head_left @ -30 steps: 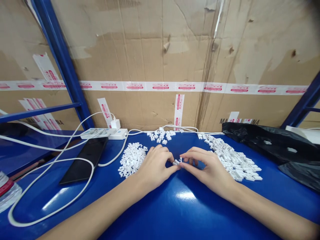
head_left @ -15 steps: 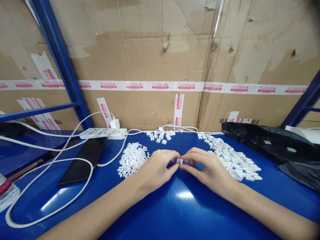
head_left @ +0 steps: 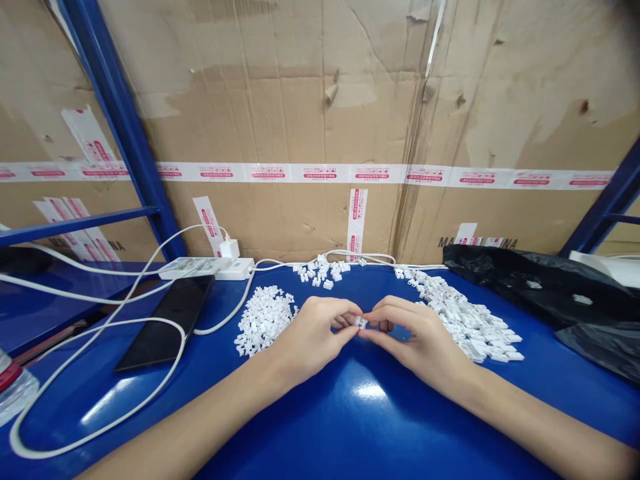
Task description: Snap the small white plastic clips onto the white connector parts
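Between the fingertips of both hands is a small white plastic piece (head_left: 359,323), held just above the blue tabletop. My left hand (head_left: 320,337) pinches it from the left with thumb and fingers. From the right, my right hand (head_left: 417,337) grips its other side. Fingertips cover much of the piece, so its exact kind does not show. Beside my left hand lies a heap of tiny white plastic parts (head_left: 265,320). A pile of larger white plastic pieces (head_left: 467,317) spreads beyond my right hand.
A smaller white cluster (head_left: 321,271) sits by the cardboard (head_left: 280,220) at the back. On the left are a black phone-like slab (head_left: 167,323), a looping white cable (head_left: 183,325), a power strip (head_left: 235,269) and a plastic bottle (head_left: 15,387). Black plastic bags (head_left: 520,280) lie right.
The small piece turns slightly between my fingertips, and my finger positions shift a little. Both hands stay in the same place, and the piles look unchanged.
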The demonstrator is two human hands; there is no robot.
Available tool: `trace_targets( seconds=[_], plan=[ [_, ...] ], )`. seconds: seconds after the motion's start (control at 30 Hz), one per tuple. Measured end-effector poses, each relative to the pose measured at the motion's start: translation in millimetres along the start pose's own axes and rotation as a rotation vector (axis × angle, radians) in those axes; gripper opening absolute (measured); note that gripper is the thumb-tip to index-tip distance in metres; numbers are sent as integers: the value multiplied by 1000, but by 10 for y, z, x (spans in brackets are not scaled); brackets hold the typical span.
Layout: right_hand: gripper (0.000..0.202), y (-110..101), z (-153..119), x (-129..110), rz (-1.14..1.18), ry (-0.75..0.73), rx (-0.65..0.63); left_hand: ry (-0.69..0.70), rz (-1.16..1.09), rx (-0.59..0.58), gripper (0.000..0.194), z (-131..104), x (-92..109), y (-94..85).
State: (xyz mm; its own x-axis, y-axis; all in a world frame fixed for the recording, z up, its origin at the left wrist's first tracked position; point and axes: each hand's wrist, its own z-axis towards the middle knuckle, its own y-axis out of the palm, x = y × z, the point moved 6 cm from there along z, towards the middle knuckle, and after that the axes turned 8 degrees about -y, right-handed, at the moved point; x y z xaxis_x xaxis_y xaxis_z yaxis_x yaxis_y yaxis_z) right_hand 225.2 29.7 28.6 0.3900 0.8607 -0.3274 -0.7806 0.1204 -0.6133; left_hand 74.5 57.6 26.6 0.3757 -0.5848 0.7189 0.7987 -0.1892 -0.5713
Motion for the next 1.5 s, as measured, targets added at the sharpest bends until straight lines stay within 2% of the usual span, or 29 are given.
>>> trace_targets(
  seconds=[0.23,0.37,0.5,0.67,0.8,1.1,1.5],
  plan=[
    [3,-5,-8,-1,14,-4,8,29,-37,-32,16,-21,24,-7],
    [4,-22,-8,1,7,-4,14,96,-5,-42,21,-39,92,-21],
    [8,-35,-10,-12,6,-26,21,165,52,-36,25,-59,154,-29],
    [18,-36,-18,1,21,3,33,228,120,-15,18,-91,225,-24],
    [20,-41,-21,22,35,65,48,265,134,7,16,-112,264,-20],
    [22,61,-65,143,239,359,-9,282,138,3,15,-126,298,-24],
    [22,86,-53,122,443,374,-5,276,115,70,14,-122,322,-70]
  ],
)
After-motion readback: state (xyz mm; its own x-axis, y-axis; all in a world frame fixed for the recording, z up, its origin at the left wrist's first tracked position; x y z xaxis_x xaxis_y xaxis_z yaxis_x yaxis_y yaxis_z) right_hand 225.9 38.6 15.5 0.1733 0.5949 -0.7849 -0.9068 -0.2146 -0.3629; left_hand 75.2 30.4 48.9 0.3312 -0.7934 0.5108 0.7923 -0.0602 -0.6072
